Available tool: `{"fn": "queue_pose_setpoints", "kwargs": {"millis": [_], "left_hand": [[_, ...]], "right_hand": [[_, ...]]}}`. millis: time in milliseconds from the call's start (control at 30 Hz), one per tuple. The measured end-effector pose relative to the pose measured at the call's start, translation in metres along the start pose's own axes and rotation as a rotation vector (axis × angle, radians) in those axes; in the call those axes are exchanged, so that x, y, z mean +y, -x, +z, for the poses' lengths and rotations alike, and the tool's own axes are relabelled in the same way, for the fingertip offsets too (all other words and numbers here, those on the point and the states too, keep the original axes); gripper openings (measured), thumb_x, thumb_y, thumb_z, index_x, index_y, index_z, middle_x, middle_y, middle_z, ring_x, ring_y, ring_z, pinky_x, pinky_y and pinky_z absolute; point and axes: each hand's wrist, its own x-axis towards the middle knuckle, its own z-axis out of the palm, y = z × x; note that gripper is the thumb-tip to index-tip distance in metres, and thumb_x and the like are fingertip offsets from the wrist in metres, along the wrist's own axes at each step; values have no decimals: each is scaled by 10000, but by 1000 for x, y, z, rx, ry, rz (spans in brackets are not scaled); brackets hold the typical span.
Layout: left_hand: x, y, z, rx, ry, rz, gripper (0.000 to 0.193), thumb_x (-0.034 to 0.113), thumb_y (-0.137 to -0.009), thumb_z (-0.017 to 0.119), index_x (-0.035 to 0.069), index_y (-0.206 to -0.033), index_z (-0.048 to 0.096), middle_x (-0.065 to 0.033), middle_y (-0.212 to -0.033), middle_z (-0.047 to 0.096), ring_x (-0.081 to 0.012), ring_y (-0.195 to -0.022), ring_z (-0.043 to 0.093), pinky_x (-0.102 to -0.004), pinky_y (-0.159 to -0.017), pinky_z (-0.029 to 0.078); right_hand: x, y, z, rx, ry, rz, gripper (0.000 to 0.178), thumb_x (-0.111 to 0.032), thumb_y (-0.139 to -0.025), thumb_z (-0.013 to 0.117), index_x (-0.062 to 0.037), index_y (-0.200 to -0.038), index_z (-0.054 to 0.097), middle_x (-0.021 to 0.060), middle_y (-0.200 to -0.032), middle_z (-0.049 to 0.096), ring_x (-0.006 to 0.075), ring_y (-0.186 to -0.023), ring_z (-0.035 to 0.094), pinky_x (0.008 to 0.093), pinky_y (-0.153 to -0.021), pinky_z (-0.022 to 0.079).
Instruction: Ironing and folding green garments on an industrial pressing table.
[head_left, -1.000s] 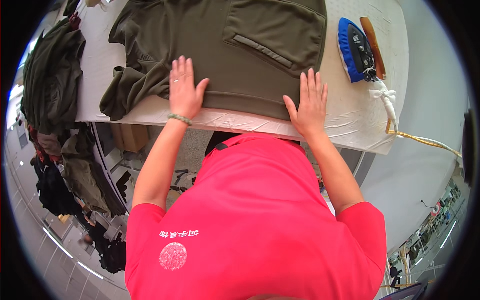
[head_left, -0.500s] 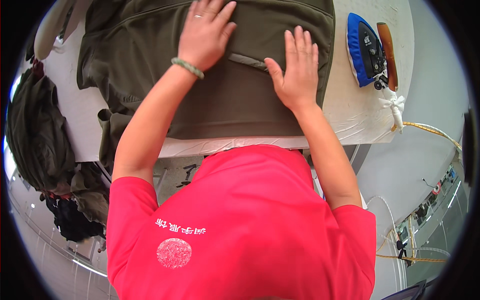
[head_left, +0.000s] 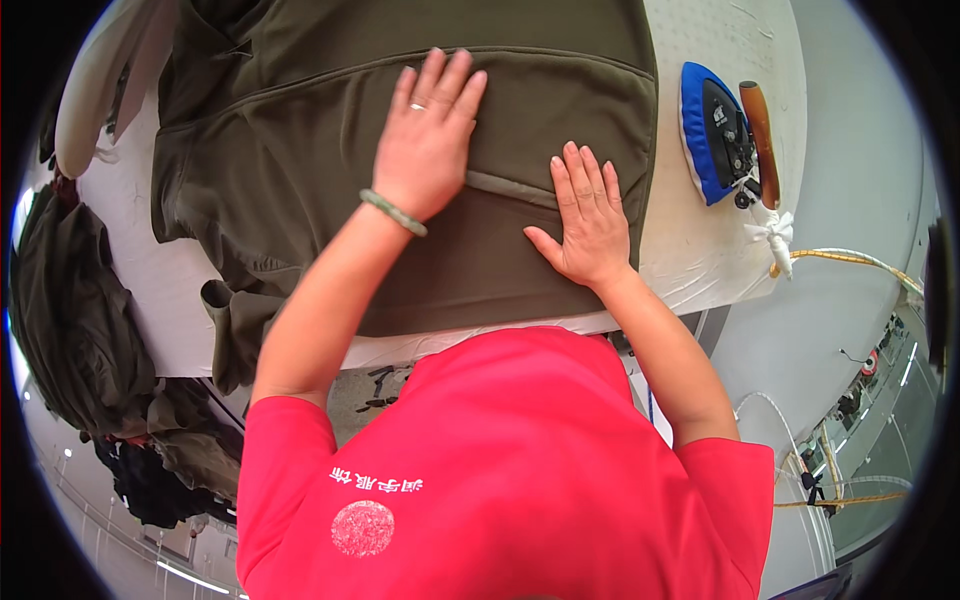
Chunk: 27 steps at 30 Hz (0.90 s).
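A dark olive jacket (head_left: pixel 300 170) lies spread over the white-covered table, with a long seam running across it. My left hand (head_left: pixel 428 140), with a ring and a green bracelet on that arm, rests flat on the cloth just left of the pocket. To the right, my right hand (head_left: pixel 587 218) presses flat near the other end of the pocket opening (head_left: pixel 512 188), a slim lighter strip. Both hands hold nothing and their fingers are stretched out. The jacket's sleeve end (head_left: pixel 225 310) lies at the near left edge.
An iron (head_left: pixel 718 135) with a blue sole cover and brown handle stands on the table (head_left: pixel 740 250) at the right, its hose (head_left: pixel 850 255) leading off the edge. Dark garments (head_left: pixel 80 290) hang in a heap at the left. A pale padded arm (head_left: pixel 95 100) rises at the far left.
The whole view has shifted, so the jacket and table sit lower. My left hand has moved nearer along the cloth, relative to the seam; my right hand stays flat by the pocket.
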Motion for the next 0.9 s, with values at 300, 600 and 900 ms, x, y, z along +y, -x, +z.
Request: {"fn": "queue_pose_setpoints", "kwargs": {"millis": [300, 600, 900], "left_hand": [[79, 76, -23, -87, 260, -87, 653, 410, -962, 612, 144, -1535, 448, -108, -1623, 370, -304, -1512, 314, -508, -1239, 208], [125, 129, -30, -44, 216, -206, 640, 334, -962, 632, 137, -1538, 436, -99, -1621, 372, -297, -1513, 311, -501, -1237, 230], [219, 102, -3, -102, 341, 170, 607, 305, -950, 637, 169, -1518, 472, -80, -1627, 364, -295, -1518, 303, -483, -1246, 229]], "right_hand": [[9, 16, -5, 66, -59, -111, 808, -410, -923, 665, -19, -1559, 355, 173, -1637, 317, 332, -1529, 279, 496, -1248, 200], [51, 108, -40, 222, -130, -35, 469, -208, -925, 710, -19, -1341, 602, 156, -1381, 602, 285, -1240, 596, 418, -1053, 457], [51, 145, -30, -49, -812, 689, 235, -217, -947, 741, 7, -966, 673, 19, -691, 656, 70, -575, 567, 249, -523, 459]]}}
